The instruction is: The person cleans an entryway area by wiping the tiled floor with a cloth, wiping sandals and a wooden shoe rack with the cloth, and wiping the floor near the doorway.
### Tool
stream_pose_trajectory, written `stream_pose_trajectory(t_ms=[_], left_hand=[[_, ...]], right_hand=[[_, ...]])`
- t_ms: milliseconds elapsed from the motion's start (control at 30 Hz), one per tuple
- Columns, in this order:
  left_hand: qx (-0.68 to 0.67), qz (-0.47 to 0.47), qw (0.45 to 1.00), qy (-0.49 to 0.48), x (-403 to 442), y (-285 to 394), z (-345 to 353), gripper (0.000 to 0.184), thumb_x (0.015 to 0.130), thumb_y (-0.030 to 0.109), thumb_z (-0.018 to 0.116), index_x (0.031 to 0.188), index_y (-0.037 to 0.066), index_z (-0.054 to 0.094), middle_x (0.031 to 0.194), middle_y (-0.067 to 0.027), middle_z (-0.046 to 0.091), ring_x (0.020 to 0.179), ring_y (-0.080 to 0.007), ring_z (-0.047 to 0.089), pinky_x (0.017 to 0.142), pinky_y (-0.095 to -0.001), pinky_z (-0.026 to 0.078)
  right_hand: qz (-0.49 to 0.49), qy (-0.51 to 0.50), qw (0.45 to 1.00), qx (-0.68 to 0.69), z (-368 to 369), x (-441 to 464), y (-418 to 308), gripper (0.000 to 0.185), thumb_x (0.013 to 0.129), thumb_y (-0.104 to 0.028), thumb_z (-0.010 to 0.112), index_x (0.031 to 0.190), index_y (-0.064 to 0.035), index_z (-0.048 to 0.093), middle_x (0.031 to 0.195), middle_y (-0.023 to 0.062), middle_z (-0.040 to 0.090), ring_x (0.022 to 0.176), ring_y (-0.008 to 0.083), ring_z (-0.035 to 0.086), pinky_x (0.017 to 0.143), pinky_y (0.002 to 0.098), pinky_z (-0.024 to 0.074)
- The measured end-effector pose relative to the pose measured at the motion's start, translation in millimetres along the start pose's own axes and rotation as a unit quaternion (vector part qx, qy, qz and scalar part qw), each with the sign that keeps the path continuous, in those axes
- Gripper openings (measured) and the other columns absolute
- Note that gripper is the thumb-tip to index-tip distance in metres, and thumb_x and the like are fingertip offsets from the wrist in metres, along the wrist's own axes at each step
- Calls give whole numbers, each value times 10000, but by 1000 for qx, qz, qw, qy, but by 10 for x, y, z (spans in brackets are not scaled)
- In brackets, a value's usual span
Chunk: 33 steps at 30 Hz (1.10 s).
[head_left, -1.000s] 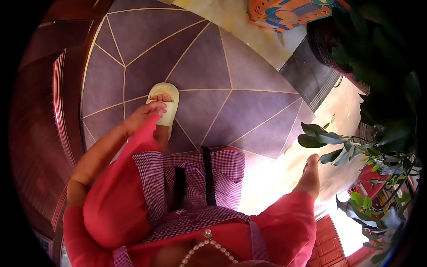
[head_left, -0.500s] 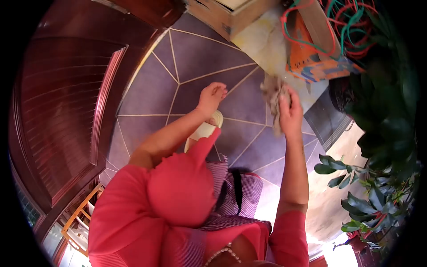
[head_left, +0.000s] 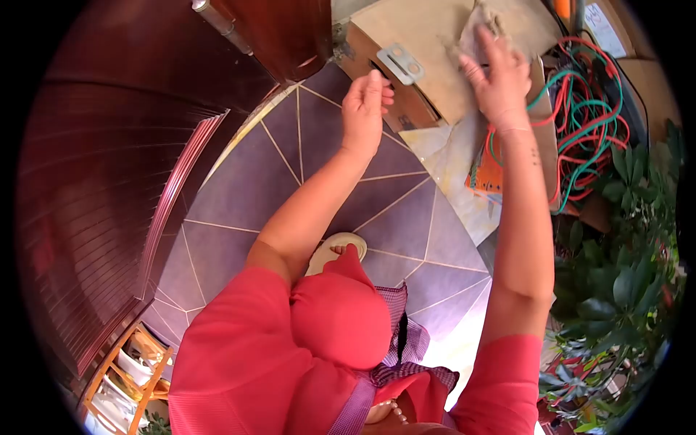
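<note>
My right hand [head_left: 500,80] reaches out over the top of a wooden box [head_left: 435,36], with a crumpled greyish-beige rag [head_left: 482,29] under and ahead of its fingers. The fingers are a little blurred, and the rag lies against the box top. My left hand [head_left: 366,112] hangs near the box's front corner, its fingers curled in and nothing visible in them. Close by, a flat metal plate with holes [head_left: 400,64] sticks out over the box's front edge. Whether the left fingertips touch the box I cannot tell.
Tangled red and green cords [head_left: 587,123] fill a carton right of the box, above an orange printed box [head_left: 487,174]. Leafy plants [head_left: 616,290] line the right side. A dark red wooden door [head_left: 94,181] stands left, a wooden rack [head_left: 130,377] below it. Purple tiles [head_left: 326,196] cover the floor.
My right hand has carried the rag up and forward from beside the orange box onto the wooden box. My left hand has moved forward towards the box's corner. The view has shifted.
</note>
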<state>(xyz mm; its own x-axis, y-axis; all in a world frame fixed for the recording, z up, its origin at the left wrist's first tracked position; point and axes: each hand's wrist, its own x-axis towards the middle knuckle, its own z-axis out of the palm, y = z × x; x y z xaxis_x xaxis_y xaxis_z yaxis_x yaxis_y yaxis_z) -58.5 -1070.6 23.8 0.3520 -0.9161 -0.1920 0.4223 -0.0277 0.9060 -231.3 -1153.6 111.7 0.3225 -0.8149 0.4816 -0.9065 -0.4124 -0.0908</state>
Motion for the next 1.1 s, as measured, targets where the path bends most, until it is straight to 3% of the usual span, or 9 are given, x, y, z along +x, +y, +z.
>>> stream_pose_trajectory(t_ms=[300, 367, 467, 533, 567, 667, 800, 933, 1100], left_hand=[[-12, 62, 998, -23, 282, 101, 164, 207, 954, 232, 548, 838, 61, 558, 690, 5, 562, 588, -58, 507, 552, -205, 412], [7, 69, 998, -11, 257, 110, 181, 203, 958, 221, 538, 837, 59, 555, 701, 7, 561, 588, -54, 500, 549, -202, 410], [27, 86, 996, -8, 257, 113, 198, 206, 971, 213, 510, 846, 54, 552, 713, 5, 562, 603, -55, 500, 562, -202, 413], [10, 89, 996, -9, 241, 61, 202, 212, 981, 210, 487, 854, 52, 551, 726, 4, 563, 622, -56, 503, 576, -205, 418], [5, 88, 996, -6, 230, 46, 204, 216, 985, 210, 479, 857, 51, 550, 737, 3, 566, 633, -57, 504, 583, -208, 422], [-16, 101, 995, 1, 240, 19, 225, 226, 990, 212, 470, 846, 51, 534, 747, 6, 560, 640, -56, 501, 586, -212, 430], [-55, 96, 994, -4, 241, 38, 237, 237, 987, 213, 481, 808, 58, 503, 728, 15, 539, 625, -49, 491, 574, -205, 434], [-36, 98, 994, -8, 247, 77, 218, 236, 988, 207, 477, 804, 61, 496, 736, 16, 537, 644, -44, 492, 593, -200, 436], [-7, 99, 995, 8, 201, 71, 251, 203, 991, 222, 467, 880, 70, 542, 767, 41, 535, 701, -37, 458, 645, -200, 391]], right_hand=[[-235, -115, 959, 105, 7, 140, -148, 498, 747, -20, 598, 1230, -134, 565, 1149, 79, 620, 1095, 252, 546, 941, 415, 392], [-186, -71, 980, 2, 189, 388, 356, 467, 757, -37, 590, 1212, -139, 577, 1118, 72, 634, 1077, 283, 564, 972, 407, 365], [106, -68, 985, 120, 349, 614, 535, 338, 844, -85, 507, 1165, -67, 612, 1103, 164, 644, 1027, 317, 614, 918, 384, 459], [-72, 14, 992, 107, 473, 653, 23, 285, 775, -93, 563, 1038, -96, 675, 984, 130, 678, 922, 305, 642, 847, 374, 503], [-3, -88, 970, 226, 452, 579, -328, 318, 836, -78, 477, 1127, -49, 604, 1195, 116, 579, 1181, 376, 444, 1002, 457, 352], [-191, -170, 927, 276, 340, 592, -901, 377, 785, -64, 528, 1156, -72, 595, 1194, 126, 580, 1093, 316, 504, 993, 403, 375], [-176, -189, 945, 201, 288, 816, -697, 374, 787, -27, 512, 1150, -58, 598, 1184, 129, 590, 1119, 320, 516, 976, 371, 401], [-56, -19, 995, 83, 544, 937, 136, 321, 801, 10, 481, 1076, -35, 639, 1140, 156, 620, 1067, 331, 559, 964, 380, 413], [58, -133, 983, 112, 238, 936, -228, 303, 831, -71, 498, 1108, -72, 622, 1161, 138, 612, 1079, 335, 549, 956, 399, 420]])
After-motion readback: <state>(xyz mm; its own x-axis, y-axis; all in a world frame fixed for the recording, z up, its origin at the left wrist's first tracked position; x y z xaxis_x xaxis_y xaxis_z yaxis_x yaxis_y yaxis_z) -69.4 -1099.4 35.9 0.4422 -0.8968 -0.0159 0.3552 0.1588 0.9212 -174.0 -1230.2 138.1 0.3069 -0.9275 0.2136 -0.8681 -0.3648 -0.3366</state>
